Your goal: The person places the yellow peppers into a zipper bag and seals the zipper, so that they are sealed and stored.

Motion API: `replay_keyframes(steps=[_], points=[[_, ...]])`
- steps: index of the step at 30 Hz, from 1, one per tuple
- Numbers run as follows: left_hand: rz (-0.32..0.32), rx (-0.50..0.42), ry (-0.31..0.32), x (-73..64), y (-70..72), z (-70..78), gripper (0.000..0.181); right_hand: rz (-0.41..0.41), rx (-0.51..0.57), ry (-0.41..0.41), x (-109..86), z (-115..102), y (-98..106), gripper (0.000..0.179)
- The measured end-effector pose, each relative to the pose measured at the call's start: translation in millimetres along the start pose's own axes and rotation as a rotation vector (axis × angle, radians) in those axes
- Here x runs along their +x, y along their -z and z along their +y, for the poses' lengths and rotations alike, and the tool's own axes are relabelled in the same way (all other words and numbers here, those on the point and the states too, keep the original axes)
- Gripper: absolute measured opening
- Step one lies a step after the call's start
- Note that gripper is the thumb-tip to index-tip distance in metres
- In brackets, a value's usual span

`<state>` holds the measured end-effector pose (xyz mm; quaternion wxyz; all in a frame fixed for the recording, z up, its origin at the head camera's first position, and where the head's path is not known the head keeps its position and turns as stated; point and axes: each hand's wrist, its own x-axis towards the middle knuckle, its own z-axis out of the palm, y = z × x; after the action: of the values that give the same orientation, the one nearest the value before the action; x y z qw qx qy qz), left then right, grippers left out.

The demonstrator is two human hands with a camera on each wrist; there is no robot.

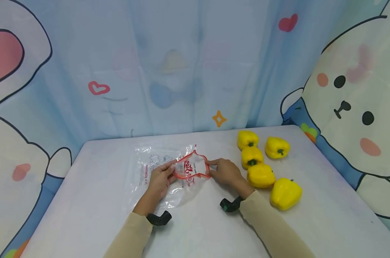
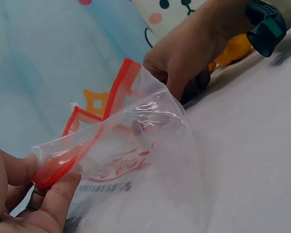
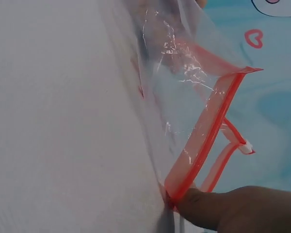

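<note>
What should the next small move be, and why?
Probably let the right grip leave the red rim of the plastic bag and reach for the nearest yellow pepper: the bag gapes, the left grip pinches its opposite side, and five peppers lie outside.

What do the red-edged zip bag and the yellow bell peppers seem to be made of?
Zip bag: thin, glossy clear plastic, judging by bright highlights along its see-through creases. Yellow bell peppers: smooth, softly shiny skin with green stems suggests vegetable flesh, though molded replicas remain possible.
</note>
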<state>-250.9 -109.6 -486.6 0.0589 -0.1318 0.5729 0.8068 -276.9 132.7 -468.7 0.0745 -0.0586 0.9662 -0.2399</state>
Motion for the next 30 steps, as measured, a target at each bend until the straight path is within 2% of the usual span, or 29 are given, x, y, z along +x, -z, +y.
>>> replay_keyframes(steps=[2, 6, 11, 14, 17, 20, 23, 26, 30], points=[[0.005, -0.004, 0.008, 0.4, 0.7, 0.9, 0.032, 0.022, 0.056, 0.036, -2.3, -3.2, 1.8, 0.039], [0.017, -0.011, 0.016, 1.6, 1.5, 1.6, 0.031, 0.121, 0.155, 0.15, -17.2, -12.7, 12.5, 0.033], [-0.012, -0.01, 0.029, 3.8, -2.0, 0.1, 0.032, 0.241, 0.132, 0.303, -61.5, -10.6, 41.0, 0.027], [-0.009, -0.01, 0.04, 3.7, -3.9, -0.1, 0.032, 0.313, 0.159, 0.389, -90.0, 5.5, 57.3, 0.021], [0.006, 0.0, 0.044, 2.6, -3.3, 0.0, 0.031, 0.383, 0.203, 0.431, -109.0, 28.2, 70.3, 0.017], [0.009, 0.006, 0.045, 1.6, -0.7, 0.9, 0.03, 0.453, 0.228, 0.405, -114.1, 54.2, 82.7, 0.014], [-0.004, 0.005, 0.042, 1.2, 0.4, 2.1, 0.03, 0.507, 0.245, 0.363, -106.9, 85.0, 94.9, 0.014], [-0.024, 0.001, 0.028, 1.1, 0.1, 2.8, 0.031, 0.46, 0.327, 0.341, -95.5, 119.2, 104.2, 0.022], [-0.034, -0.002, 0.022, 0.8, -1.3, 2.7, 0.031, 0.279, 0.444, 0.304, -88.5, 159.3, 112.2, 0.037]])
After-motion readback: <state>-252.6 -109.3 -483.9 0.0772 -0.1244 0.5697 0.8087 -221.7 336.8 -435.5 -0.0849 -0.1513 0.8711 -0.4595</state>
